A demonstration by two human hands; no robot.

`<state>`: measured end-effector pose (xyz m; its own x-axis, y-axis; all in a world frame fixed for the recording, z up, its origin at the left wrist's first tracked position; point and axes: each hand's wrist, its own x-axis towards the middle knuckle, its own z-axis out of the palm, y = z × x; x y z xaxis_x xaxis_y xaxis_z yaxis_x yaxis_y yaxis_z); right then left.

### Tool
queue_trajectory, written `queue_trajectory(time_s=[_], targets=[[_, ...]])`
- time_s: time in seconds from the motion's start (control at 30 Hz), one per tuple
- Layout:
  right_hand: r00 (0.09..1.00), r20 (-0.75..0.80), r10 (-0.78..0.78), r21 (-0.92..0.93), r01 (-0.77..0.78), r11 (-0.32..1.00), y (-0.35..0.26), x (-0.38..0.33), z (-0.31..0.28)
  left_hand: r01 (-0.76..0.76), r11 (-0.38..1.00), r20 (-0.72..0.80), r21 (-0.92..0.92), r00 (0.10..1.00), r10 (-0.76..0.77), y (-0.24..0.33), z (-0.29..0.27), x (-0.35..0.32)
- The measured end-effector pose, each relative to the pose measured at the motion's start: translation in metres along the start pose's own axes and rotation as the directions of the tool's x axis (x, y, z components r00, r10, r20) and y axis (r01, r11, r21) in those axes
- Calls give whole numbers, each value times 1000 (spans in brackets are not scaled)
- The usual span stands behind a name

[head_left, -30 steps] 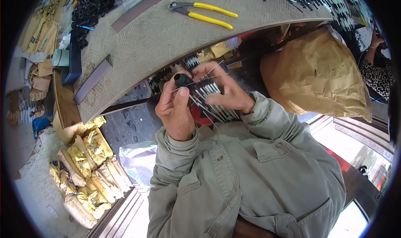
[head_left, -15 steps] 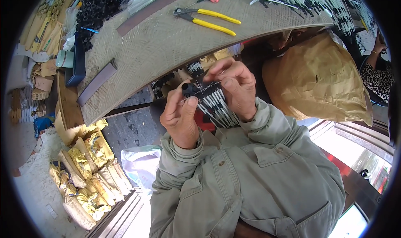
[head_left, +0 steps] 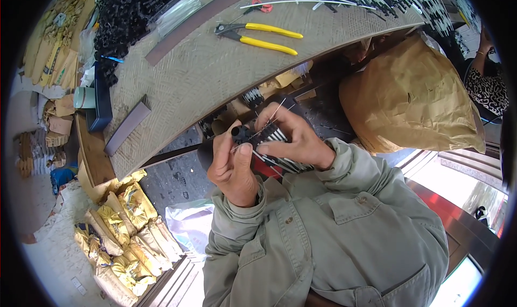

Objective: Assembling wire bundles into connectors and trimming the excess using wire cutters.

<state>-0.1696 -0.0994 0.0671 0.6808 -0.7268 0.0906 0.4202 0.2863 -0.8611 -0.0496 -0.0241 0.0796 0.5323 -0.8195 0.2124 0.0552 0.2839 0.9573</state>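
In front of my chest, my left hand [head_left: 232,172] is closed, thumb against fingers, around a short black tubular piece [head_left: 240,133]. From there a row of thin white sticks with black parts [head_left: 273,135] runs across to my right hand [head_left: 304,142]. The right fingers curl over that row from above, and the thumb lies across its near side. Thin wire-like strands [head_left: 277,112] stick up by the right index finger. How the strands join the row is too small to tell. The lower part of the row is partly hidden by my right hand.
Yellow-handled pliers [head_left: 272,30] and a small red-handled tool [head_left: 263,6] lie on the workbench [head_left: 188,86]. Black parts [head_left: 126,16] are heaped at its far left, white sticks at its far right. A big brown paper bag [head_left: 412,97] stands right; wrapped packets [head_left: 121,237] lie lower left.
My right hand has turned and come down, its thumb now across the row of sticks. The wire-like strands point up more. The left hand keeps its hold; the whole view has shifted slightly.
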Motion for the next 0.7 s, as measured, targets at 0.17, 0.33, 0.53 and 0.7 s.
queue_trajectory(time_s=[0.17, 0.33, 0.53, 0.7], targets=[[993, 89, -76, -247, 96, 964, -1, -1, -2, 6, 997, 9, 76, 1000, -7, 6, 1, -1], [993, 122, 9, -166, 11, 986, -10, 0, 2, 35, 996, 95, 78, 995, -43, 12, -4, 0], [992, 129, 15, -200, 11, 980, -6, -1, -5, 108, 994, 137, -36, 985, -102, 11, -11, -1], [992, 83, -99, -263, 118, 958, -12, -6, 1, 108, 990, 103, -91, 990, -99, 14, -4, -4]])
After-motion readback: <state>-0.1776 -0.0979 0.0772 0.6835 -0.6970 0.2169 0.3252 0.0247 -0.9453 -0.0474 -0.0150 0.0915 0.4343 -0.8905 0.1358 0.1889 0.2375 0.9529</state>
